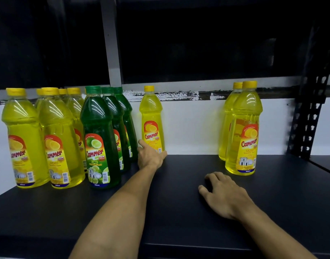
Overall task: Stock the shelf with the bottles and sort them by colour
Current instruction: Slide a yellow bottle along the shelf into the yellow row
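On the dark shelf board stand several yellow lemon bottles at the left and a row of three green lime bottles beside them. A single yellow bottle stands at the back in the middle, just right of the green row. My left hand reaches to its base, thumb on the left side and fingers round the right. Two more yellow bottles stand one behind the other at the right. Nearer the front, my right hand rests palm down on the shelf, holding nothing.
A white back wall closes the shelf behind the bottles. A grey upright post rises at the back left of centre, and a black perforated upright stands at the right. Above is a dark upper shelf space.
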Tool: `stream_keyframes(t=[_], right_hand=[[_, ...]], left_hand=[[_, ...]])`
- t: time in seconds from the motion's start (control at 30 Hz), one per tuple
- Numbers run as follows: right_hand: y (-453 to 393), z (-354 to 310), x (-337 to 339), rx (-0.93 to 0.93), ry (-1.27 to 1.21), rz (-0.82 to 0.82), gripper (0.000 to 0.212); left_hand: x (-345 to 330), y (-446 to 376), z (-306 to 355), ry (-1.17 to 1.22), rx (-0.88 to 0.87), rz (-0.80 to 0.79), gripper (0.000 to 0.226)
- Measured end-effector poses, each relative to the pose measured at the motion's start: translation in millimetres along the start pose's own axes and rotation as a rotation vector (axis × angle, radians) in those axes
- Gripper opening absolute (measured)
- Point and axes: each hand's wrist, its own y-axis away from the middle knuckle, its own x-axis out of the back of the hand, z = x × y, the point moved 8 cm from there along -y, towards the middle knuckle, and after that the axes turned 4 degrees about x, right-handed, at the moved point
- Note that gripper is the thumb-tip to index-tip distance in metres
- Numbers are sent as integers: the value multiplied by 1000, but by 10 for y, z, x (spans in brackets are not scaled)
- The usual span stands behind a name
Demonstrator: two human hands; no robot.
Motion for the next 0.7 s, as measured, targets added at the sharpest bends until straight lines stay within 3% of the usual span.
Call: stream_keyframes(t=[0.27,0.43,0.57,0.7], right_hand=[[-34,18,4,-9,4,6,54],[-26,8,42,-16,4,12,53],[4,12,44,-18,-6,6,53],[31,18,54,-11,-30,14,53]], left_hand=[[10,133,-66,12,28,-65,102],[128,427,-97,-129,-30,-77,89],[259,754,-143,-325,-155,-205,73],[432,1028,-270,-421,-302,-367,72]])
